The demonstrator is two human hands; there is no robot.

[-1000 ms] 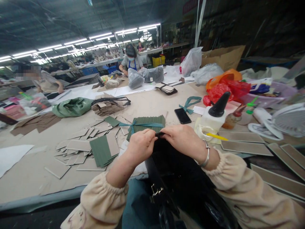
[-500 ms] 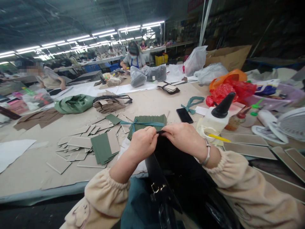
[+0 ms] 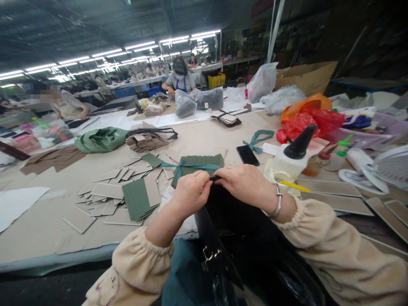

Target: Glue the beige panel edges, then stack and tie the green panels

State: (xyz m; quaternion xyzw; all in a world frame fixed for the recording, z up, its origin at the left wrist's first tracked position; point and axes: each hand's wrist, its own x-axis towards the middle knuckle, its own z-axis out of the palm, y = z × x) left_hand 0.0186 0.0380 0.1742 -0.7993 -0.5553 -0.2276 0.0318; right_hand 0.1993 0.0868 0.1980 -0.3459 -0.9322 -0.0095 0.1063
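Note:
A large black bag (image 3: 251, 238) with gold-coloured metal fittings (image 3: 211, 254) rests at my lap, against the table's front edge. My left hand (image 3: 193, 191) pinches the bag's black upper edge from the left. Close beside it, my right hand (image 3: 240, 183) grips the same edge between thumb and fingers. Just beyond my hands lies a bundle of green strips (image 3: 200, 161) tied with a teal band. The inside of the bag is too dark to make out.
Loose grey-green boards (image 3: 108, 191) spread over the table at left. At right stand a white glue bottle (image 3: 288, 159) with a black nozzle, a phone (image 3: 247, 155), a white fan (image 3: 392, 165) and more boards (image 3: 338, 203). Two people sit across the table.
Both hands keep their hold on the black edge and have barely moved. The whole view has shifted very slightly.

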